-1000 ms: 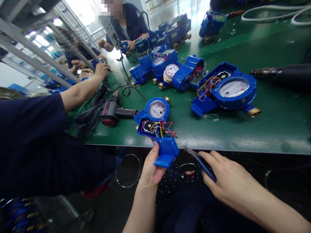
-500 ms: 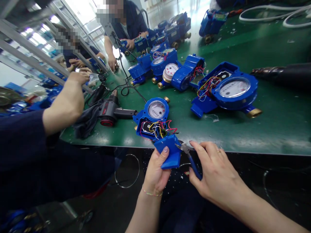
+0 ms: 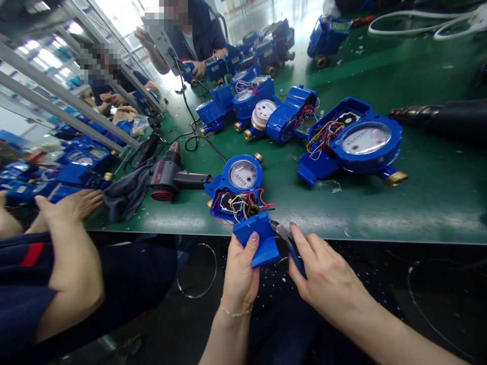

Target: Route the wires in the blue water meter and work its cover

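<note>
My left hand [image 3: 241,271] grips a blue plastic cover [image 3: 262,243] at the table's front edge, thumb on its face. Just beyond the cover lies a blue water meter [image 3: 242,174], its wiring box uncovered and facing me. Red, yellow, white and black wires [image 3: 247,203] spill out of that box, some running behind the cover. My right hand [image 3: 323,268] is closed around blue-handled cutting pliers [image 3: 283,234]. The pliers' jaws are at the cover's upper right corner; whether they touch it or a wire I cannot tell.
A heat gun [image 3: 167,175] lies left of the meter on a grey cloth [image 3: 127,190]. An opened larger-looking meter [image 3: 353,137] sits to the right, several more meters [image 3: 247,101] behind. A dark tool with a metal nozzle [image 3: 437,114] lies far right. A co-worker's arm [image 3: 76,253] is close on my left.
The pliers have narrowed and moved slightly left. The cover has shifted a little left in my left hand. The co-worker's arm on the left has come down toward the table edge.
</note>
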The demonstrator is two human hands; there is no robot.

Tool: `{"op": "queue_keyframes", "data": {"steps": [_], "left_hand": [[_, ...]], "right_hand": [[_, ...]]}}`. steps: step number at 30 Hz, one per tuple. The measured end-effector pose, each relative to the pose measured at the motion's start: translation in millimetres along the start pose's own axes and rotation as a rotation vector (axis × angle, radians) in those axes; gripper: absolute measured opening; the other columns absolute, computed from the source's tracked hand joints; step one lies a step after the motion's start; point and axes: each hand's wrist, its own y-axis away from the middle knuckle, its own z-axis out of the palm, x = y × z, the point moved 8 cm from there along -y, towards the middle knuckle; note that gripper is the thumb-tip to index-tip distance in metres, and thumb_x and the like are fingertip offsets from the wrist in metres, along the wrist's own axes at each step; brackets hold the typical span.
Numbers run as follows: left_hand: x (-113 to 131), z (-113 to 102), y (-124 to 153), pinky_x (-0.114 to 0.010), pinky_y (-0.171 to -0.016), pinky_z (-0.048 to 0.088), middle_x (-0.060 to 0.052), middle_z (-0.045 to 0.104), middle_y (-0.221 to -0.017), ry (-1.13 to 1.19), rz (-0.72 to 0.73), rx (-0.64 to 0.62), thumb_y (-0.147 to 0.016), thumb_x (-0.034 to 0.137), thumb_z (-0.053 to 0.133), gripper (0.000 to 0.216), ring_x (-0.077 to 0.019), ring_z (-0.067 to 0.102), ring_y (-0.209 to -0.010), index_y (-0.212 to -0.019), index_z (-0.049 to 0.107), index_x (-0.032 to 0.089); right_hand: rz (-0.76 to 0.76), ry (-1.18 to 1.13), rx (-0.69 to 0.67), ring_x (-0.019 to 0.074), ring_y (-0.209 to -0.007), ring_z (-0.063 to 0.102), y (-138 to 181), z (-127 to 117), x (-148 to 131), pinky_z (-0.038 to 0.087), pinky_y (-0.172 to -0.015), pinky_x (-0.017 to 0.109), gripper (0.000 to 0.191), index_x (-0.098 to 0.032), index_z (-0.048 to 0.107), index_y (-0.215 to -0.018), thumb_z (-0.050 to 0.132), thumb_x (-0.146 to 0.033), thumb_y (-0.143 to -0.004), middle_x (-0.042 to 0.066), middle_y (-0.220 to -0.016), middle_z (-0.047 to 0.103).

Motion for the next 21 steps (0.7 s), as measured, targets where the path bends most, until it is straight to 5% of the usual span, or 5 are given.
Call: {"op": "queue_keyframes", "data": {"steps": [5,12,21], "left_hand": [[-6,1,3,-0.027,-0.089,0.043,-0.006,0.065,-0.104,0.021,-0.099,-0.051,-0.074,0.023,0.062,0.03,-0.0156,0.06,-0.095,-0.103,0.058,0.017],[-8,7,6,-0.027,-0.09,0.042,-0.008,0.064,-0.107,0.114,-0.155,-0.063,-0.076,0.023,0.06,0.031,-0.0146,0.061,-0.092,-0.106,0.058,0.015],[-7,8,10,-0.026,-0.089,0.042,-0.007,0.062,-0.109,0.041,-0.059,-0.029,-0.079,0.022,0.057,0.036,-0.0139,0.059,-0.095,-0.114,0.052,0.018]], "right_hand": [[0.066,-0.245,-0.112,0.0206,-0.098,0.052,-7,2,14,0.045,-0.088,0.036,0.045,-0.009,0.038,-0.127,0.032,-0.028,-0.087,0.013,-0.111,0.052],[-0.029,0.005,0.01,0.0258,-0.094,0.045,1,-10,5,0.043,-0.084,0.042,0.06,-0.005,0.036,-0.126,0.051,-0.023,-0.07,0.014,-0.101,0.045],[-0.026,0.212,0.145,0.0247,-0.081,0.05,3,-9,-6,0.049,-0.073,0.04,0.055,0.001,0.038,-0.126,0.047,-0.022,-0.077,0.013,-0.084,0.05]]}}
